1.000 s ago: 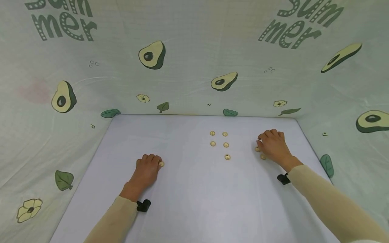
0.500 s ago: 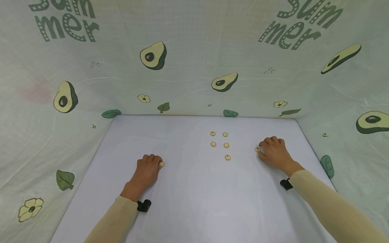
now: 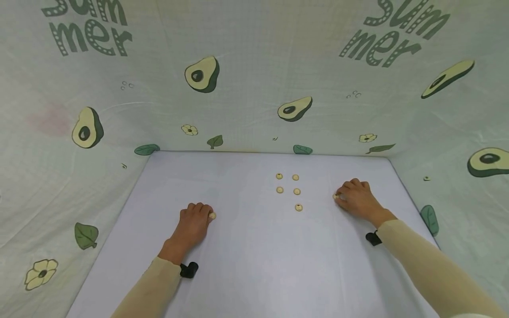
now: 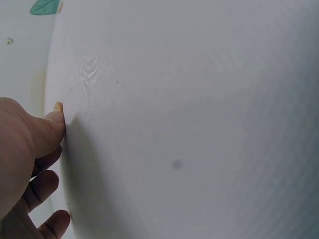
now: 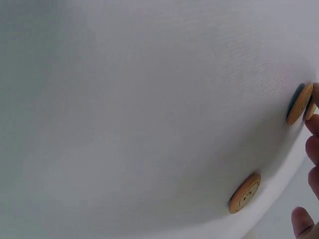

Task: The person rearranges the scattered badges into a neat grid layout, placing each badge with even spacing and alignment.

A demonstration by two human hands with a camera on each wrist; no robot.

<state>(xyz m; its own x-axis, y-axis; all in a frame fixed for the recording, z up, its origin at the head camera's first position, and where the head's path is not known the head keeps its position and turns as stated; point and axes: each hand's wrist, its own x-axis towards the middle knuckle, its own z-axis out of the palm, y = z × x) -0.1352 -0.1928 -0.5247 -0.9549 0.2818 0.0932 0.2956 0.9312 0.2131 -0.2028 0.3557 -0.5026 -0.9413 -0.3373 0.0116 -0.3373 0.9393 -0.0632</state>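
Observation:
In the head view, my left hand (image 3: 195,224) is low over the left part of the white table, pinching a round wooden button (image 3: 212,215) between thumb and fingertips. Only a thin edge of that button (image 4: 59,107) shows beyond the thumb in the left wrist view. At the right, my right hand (image 3: 356,199) has its fingers curled at another wooden button (image 3: 336,196). The right wrist view, cut off at its edge, shows the fingertips pinching a button (image 5: 311,107) close against a second button (image 5: 298,105). A further button (image 5: 244,193) lies flat, apart from them.
Several wooden buttons lie right of centre, in two short columns, among them a nearest button (image 3: 298,207). The white table (image 3: 254,265) ends at a back edge. Avocado-printed cloth (image 3: 246,66) hangs behind it and along both sides.
My right hand has come down and slightly nearer, then drifted a little left with its fingertips closing at the button. A second button beside it is now hidden by the hand. The left hand stays put.

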